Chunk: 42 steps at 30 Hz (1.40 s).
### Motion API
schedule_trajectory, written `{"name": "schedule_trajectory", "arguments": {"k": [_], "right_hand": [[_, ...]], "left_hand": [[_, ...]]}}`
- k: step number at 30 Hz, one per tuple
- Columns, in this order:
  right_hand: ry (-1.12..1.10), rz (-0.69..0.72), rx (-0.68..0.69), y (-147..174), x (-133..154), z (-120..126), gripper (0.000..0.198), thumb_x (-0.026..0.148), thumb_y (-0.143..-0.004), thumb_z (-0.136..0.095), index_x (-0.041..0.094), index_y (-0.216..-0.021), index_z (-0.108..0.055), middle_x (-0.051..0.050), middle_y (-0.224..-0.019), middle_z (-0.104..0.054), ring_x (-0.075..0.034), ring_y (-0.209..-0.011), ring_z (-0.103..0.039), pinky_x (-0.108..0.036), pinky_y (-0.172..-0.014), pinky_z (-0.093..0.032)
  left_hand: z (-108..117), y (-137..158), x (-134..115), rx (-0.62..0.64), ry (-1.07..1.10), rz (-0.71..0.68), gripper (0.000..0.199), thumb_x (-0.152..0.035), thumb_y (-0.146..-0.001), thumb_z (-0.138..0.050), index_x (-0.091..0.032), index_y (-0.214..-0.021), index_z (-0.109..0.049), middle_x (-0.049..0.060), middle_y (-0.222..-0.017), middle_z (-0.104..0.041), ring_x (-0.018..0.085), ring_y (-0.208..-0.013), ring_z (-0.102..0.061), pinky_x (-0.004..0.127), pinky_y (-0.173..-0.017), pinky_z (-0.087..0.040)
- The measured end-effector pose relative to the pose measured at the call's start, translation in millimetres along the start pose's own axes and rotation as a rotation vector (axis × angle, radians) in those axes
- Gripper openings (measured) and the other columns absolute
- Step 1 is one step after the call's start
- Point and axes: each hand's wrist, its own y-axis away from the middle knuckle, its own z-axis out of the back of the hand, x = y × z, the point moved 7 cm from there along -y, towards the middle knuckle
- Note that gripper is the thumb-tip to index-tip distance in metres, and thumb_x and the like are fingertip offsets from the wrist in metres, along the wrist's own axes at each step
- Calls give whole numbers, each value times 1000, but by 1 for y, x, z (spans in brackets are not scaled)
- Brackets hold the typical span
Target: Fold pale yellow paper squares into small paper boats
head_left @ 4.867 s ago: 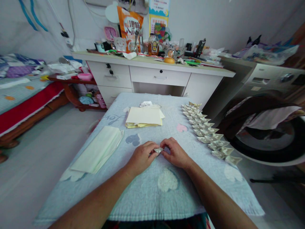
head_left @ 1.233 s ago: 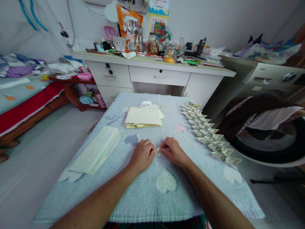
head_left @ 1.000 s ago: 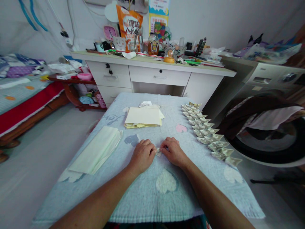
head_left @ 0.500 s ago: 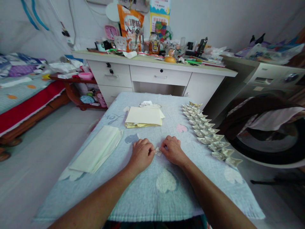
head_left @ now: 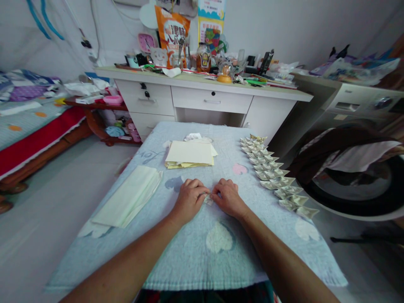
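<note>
The fingers of the left hand [head_left: 191,198] and of the right hand [head_left: 227,196] are pinched together on opposite edges of a small, pale, grey-marked folded paper piece [head_left: 208,200], held low between them over the middle of the near half of the counter [head_left: 186,261], which is covered by a light blue cloth with heart patterns. The fingertips hide part of the paper, so its exact creases cannot be told. The likeliest trouble is here: uneven pulling from the two sides could tear the thin paper or skew a fold, and the soft cloth beneath may give too little backing for a sharp crease. Farther out on the right, a slanting row of pale, pointed, boat-like paper shapes [head_left: 274,173] sits closely packed; an outward sweep of the right forearm could crush or scatter the nearest ones. On the left, a loose pile of long, pale green paper sheets [head_left: 128,198] could slide if the left arm drags the cloth.
</note>
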Motion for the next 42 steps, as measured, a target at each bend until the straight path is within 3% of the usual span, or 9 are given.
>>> {"name": "schedule_trajectory", "arguments": {"k": [8,14,32,42], "right_hand": [[-10,5,-32,2,-1,1,14,30,-87,-60,19,-80,-65,-4,-92,-56,-20,-93,-44,-32,-76,-25],[-3,16,-60,3,-6,4,28,25,-97,-41,18,-81,-63,-5,-92,-54,-18,-88,-43,-32,-74,-27],[222,54,-48,6,6,-7,13,26,-92,-47,21,-96,-59,-9,-104,-51,-24,-95,-41,-38,-80,-29],[163,47,-82,9,5,-5,13,27,-92,-46,21,-93,-58,-8,-100,-50,-24,-95,-41,-38,-84,-30]], "left_hand": [[-7,-1,1,36,-9,-43,15,-23,-85,-60,-26,-90,-73,3,-88,-64,21,-90,-49,34,-82,-38],[-8,-1,3,56,-50,-10,15,-24,-84,-60,-26,-89,-74,4,-89,-64,21,-91,-49,35,-83,-37],[-9,-1,1,65,-62,-7,14,-23,-84,-60,-27,-85,-73,3,-85,-63,20,-89,-50,35,-80,-36],[-9,-1,7,33,-65,34,25,-22,-78,-65,-24,-103,-67,4,-101,-63,23,-100,-50,37,-88,-38]]}}
